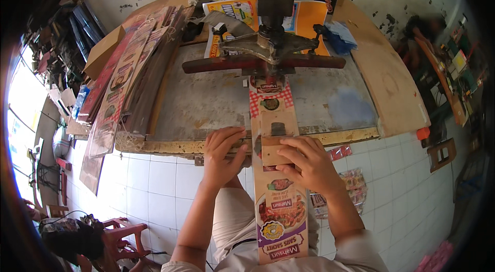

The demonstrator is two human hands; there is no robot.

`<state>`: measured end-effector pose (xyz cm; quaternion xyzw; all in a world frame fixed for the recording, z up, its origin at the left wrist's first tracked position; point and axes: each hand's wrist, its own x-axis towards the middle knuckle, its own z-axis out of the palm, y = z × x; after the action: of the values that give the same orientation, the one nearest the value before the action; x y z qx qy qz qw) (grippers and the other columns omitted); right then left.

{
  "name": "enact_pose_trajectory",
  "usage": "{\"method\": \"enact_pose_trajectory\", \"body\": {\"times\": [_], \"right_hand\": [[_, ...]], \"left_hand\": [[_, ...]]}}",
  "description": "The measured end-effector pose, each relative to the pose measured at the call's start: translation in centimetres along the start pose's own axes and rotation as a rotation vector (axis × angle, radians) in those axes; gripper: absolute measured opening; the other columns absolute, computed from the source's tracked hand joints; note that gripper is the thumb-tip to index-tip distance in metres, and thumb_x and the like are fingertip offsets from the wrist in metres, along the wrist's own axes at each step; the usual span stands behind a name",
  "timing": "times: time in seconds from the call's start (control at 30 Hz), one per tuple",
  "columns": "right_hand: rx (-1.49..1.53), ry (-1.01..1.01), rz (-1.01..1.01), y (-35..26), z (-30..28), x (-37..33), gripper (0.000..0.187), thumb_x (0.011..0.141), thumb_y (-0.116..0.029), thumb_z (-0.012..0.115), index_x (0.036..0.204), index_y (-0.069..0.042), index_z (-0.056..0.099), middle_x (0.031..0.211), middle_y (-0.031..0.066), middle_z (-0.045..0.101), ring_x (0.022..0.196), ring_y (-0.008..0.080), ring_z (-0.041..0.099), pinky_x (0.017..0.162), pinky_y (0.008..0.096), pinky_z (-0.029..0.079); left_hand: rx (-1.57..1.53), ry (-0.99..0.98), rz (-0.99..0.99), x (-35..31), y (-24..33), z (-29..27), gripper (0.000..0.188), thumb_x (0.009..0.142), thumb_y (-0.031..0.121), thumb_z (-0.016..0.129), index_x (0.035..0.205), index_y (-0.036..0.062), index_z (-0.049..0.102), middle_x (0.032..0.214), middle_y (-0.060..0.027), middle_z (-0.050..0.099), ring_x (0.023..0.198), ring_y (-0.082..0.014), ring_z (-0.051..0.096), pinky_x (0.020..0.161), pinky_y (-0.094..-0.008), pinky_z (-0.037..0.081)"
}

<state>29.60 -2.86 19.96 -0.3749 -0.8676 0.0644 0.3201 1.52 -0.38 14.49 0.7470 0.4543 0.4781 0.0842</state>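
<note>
A long printed strip board (pixel 281 197) with food pictures and a red checked part runs from my lap up onto the worktable, its far end under the head of a press (pixel 268 48). On top of it, at the table's near edge, lies a small tan wooden block (pixel 270 154) with small dark holes. My right hand (pixel 309 161) grips the block's right side, fingertips bent over its face and thumb lower down. Left of the strip, my left hand (pixel 223 153) rests at the table edge, fingers stretched and thumb apart, holding nothing that shows.
A stack of long printed boards (pixel 121 73) leans over the table's left side. Behind the press lie colourful printed sheets (pixel 309 19), and a blue plastic bag (pixel 340 35) sits at the right. A red plastic stool (pixel 126 236) stands lower left. Printed packets (pixel 355 184) lie on the tiled floor.
</note>
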Motion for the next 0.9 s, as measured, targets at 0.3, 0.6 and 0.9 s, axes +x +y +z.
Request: {"method": "enact_pose_trajectory", "body": {"times": [0.3,0.6,0.9], "right_hand": [[0.168,0.154,0.02,1.4,-1.8,0.2,0.048,0.081,-0.008,0.096,0.124,-0.006,0.074,0.138,0.0118,0.074,0.126,0.0356,0.07,0.102,0.0476,0.06],[0.208,0.084,0.012,1.7,-0.8,-0.6,0.047,0.082,-0.012,0.095,0.124,-0.006,0.074,0.141,0.0099,0.074,0.128,0.0358,0.07,0.103,0.0474,0.061],[0.267,0.052,0.045,2.5,0.3,1.0,0.043,0.087,-0.014,0.092,0.124,-0.007,0.073,0.141,0.0094,0.074,0.127,0.0363,0.069,0.103,0.0478,0.06]], "left_hand": [[0.162,-0.138,0.056,1.5,1.1,0.8,0.043,0.096,0.022,0.081,0.136,0.0073,0.075,0.15,-0.0101,0.07,0.144,-0.0338,0.06,0.125,-0.0555,0.038],[0.263,-0.179,0.065,1.0,0.3,1.7,0.049,0.093,0.027,0.08,0.137,0.0082,0.075,0.146,-0.0117,0.073,0.146,-0.0347,0.059,0.127,-0.0571,0.037],[0.257,-0.203,0.047,1.3,0.6,1.7,0.05,0.093,0.028,0.078,0.139,0.0113,0.075,0.153,-0.0046,0.072,0.148,-0.0317,0.059,0.129,-0.059,0.034]]}}
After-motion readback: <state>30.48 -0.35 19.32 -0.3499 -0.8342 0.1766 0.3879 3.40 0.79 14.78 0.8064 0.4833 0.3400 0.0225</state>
